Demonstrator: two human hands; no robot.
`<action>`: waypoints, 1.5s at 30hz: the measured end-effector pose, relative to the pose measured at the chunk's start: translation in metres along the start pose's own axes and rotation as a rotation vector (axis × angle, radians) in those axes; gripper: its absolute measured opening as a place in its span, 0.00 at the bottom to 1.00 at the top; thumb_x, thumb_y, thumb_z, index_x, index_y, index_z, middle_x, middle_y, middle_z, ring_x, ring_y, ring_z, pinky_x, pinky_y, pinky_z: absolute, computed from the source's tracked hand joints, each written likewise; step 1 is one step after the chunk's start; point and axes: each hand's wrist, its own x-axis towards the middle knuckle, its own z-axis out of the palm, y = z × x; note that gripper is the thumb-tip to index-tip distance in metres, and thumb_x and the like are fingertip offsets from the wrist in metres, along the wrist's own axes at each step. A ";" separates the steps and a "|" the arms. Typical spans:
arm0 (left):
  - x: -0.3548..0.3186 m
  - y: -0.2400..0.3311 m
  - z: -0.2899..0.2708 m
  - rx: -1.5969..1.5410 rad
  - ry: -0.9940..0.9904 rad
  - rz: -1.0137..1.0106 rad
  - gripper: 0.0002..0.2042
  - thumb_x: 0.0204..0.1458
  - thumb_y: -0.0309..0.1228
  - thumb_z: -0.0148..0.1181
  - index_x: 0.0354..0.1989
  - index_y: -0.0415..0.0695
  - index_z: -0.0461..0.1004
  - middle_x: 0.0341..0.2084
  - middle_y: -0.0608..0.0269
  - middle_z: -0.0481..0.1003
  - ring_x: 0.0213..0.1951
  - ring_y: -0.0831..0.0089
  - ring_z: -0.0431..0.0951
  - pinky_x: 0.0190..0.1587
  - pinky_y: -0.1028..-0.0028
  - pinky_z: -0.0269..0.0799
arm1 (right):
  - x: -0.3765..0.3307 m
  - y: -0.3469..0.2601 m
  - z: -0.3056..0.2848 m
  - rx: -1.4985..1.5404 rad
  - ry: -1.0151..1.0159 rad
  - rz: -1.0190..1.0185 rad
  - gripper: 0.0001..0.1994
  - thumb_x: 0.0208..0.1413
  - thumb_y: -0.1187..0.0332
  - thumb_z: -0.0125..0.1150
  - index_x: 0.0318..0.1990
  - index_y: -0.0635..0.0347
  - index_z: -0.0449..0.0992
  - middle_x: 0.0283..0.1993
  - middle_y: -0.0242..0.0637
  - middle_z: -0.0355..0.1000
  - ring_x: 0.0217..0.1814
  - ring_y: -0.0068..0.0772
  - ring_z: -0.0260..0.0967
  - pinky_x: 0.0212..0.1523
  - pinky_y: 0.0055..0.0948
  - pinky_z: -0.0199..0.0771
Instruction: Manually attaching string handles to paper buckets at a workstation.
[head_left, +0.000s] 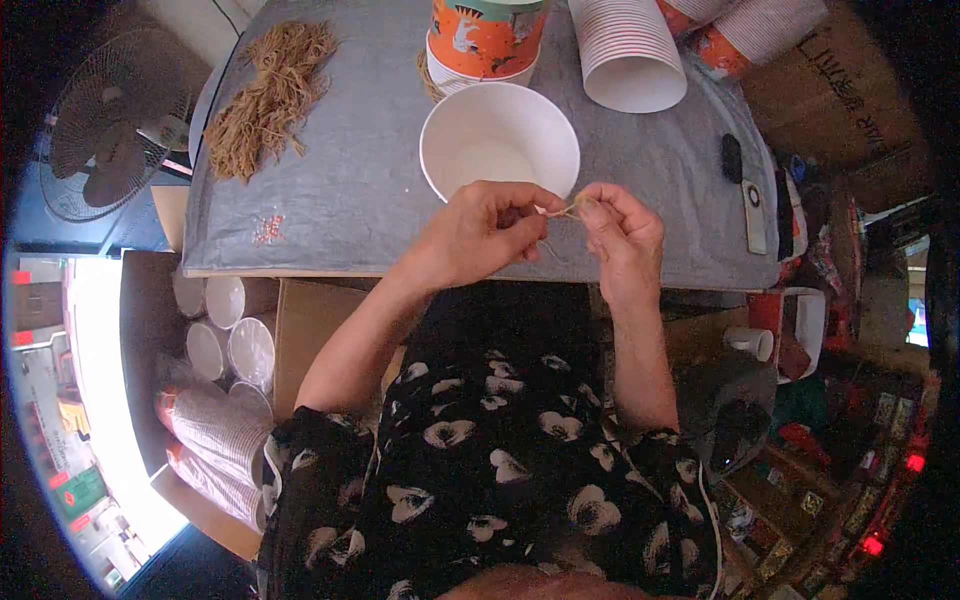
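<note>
My left hand (478, 232) and my right hand (622, 232) meet at the near edge of the grey table (350, 190). Between their fingertips they pinch a short piece of tan string (566, 209), each hand on one end. Just beyond the hands stands an empty white paper cup (498, 140), upright with its mouth open. A loose bundle of the same tan strings (268, 98) lies at the far left of the table.
A stack of orange patterned cups (484, 42) stands behind the white cup. Ribbed white cup stacks (626, 52) lie at the back right. A dark flat object (733, 158) and a white tool (753, 212) lie near the table's right edge. More cup stacks (228, 340) sit below left, a fan (105, 130) at far left.
</note>
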 end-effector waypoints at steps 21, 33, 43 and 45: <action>-0.013 -0.006 0.016 0.427 0.204 0.431 0.05 0.55 0.21 0.62 0.39 0.36 0.78 0.41 0.58 0.79 0.26 0.75 0.79 0.26 0.76 0.76 | -0.031 -0.032 -0.024 -0.310 -0.120 -0.011 0.07 0.58 0.69 0.63 0.37 0.64 0.80 0.24 0.22 0.70 0.26 0.11 0.60 0.26 0.17 0.59; -0.023 -0.017 0.020 0.775 0.507 0.412 0.06 0.53 0.25 0.64 0.39 0.46 0.79 0.31 0.57 0.80 0.24 0.62 0.81 0.26 0.67 0.77 | -0.054 -0.040 -0.028 -0.028 -0.010 -0.136 0.08 0.61 0.70 0.58 0.34 0.66 0.78 0.18 0.22 0.64 0.17 0.11 0.52 0.18 0.19 0.49; -0.030 -0.027 0.063 -0.090 0.197 0.221 0.16 0.58 0.23 0.60 0.55 0.38 0.69 0.48 0.55 0.76 0.36 0.76 0.81 0.30 0.78 0.78 | -0.041 -0.022 0.004 0.460 -0.049 -0.113 0.08 0.65 0.70 0.52 0.45 0.65 0.71 0.29 0.32 0.66 0.30 0.23 0.61 0.30 0.25 0.62; -0.031 -0.026 0.070 -0.295 0.130 0.137 0.16 0.59 0.24 0.59 0.55 0.38 0.69 0.45 0.56 0.77 0.36 0.77 0.81 0.32 0.78 0.78 | -0.042 -0.019 0.007 0.471 -0.075 -0.085 0.08 0.65 0.70 0.52 0.46 0.65 0.71 0.29 0.33 0.67 0.29 0.23 0.61 0.30 0.25 0.63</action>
